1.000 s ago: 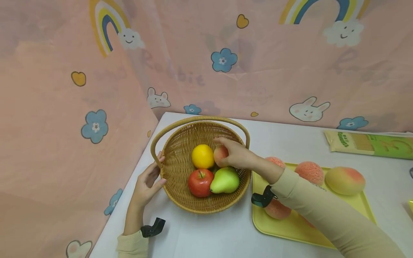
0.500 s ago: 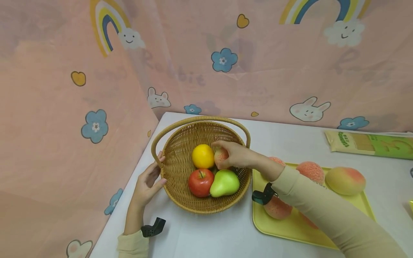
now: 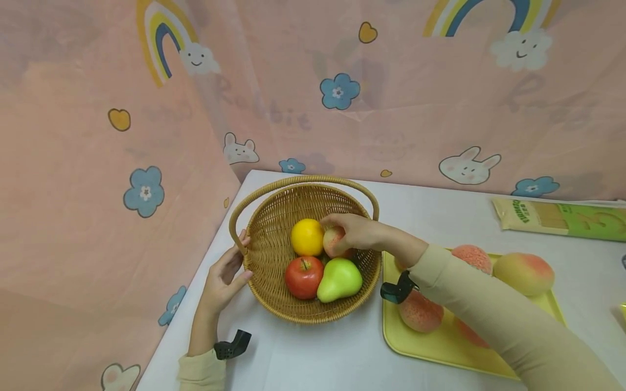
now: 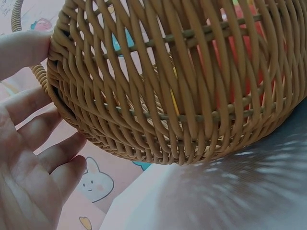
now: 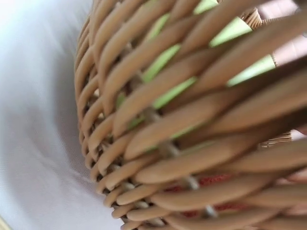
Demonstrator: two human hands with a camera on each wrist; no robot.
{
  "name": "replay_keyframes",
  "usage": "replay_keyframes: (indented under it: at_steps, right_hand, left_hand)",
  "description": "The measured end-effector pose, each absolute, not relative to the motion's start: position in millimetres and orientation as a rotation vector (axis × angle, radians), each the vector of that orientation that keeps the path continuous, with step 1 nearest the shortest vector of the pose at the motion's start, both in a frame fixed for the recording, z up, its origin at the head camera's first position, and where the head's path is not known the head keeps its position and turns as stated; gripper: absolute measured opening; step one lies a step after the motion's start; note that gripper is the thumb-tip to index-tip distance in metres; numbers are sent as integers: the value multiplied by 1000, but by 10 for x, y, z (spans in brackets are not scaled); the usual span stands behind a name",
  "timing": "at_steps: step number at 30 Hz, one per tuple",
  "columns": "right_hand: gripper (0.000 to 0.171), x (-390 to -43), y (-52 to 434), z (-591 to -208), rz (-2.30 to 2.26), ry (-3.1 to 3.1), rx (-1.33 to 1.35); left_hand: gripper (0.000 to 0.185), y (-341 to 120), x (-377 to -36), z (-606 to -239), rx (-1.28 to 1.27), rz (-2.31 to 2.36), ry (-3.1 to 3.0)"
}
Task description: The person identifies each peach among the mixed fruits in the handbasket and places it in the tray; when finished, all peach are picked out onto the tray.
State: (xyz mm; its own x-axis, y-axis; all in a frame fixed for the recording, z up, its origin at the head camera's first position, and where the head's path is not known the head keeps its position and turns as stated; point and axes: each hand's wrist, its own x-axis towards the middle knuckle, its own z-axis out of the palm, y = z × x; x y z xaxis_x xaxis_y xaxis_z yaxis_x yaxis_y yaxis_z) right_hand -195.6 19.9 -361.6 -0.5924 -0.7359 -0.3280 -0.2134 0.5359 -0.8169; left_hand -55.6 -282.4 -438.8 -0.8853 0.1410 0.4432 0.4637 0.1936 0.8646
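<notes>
A round wicker basket [image 3: 266, 296] with an arched handle stands on the white table. My left hand [image 3: 222, 277] holds its left rim, near the handle's foot; thumb and fingertips meet the rim in the left wrist view. Inside lie a yellow, orange-like fruit [image 3: 307, 237], a red apple [image 3: 304, 277] and a green pear [image 3: 339, 279]. My right hand [image 3: 362, 231] reaches over the right rim and grips a pinkish peach [image 3: 332, 242] beside the yellow fruit, above the pear. In the right wrist view the basket weave [image 5: 192, 110] hides the hand's grip.
Right of the basket a yellow tray [image 3: 411, 345] carries several pink and yellow fruits, including a mango-like one [image 3: 523, 273]; my right forearm crosses over it. A green and beige packet [image 3: 562, 219] lies at the back right. A pink patterned curtain [image 3: 391, 119] borders the table.
The peach in my right hand has shifted slightly left and turned, close against the yellow fruit. The pear has moved a little. My left hand and the basket have stayed put.
</notes>
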Motion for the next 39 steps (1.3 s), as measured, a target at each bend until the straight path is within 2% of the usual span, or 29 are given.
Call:
replay_keyframes:
  at_steps: [14,23,39]
  right_hand:
    - [72,-2004,144,-3631,-890,2086,-722]
    - [67,-2010,136,-3646,-857,2036,-786]
    - [64,-2012,90,-3698,-850,2055,-706]
  left_hand:
    - [60,-2818,-553,-4368,-558,-1737,-2225]
    - [60,-2816,-554,-4369,-562,-1728,-2228]
    - [60,-2828,-570,-4399,-569,-1724,-2214]
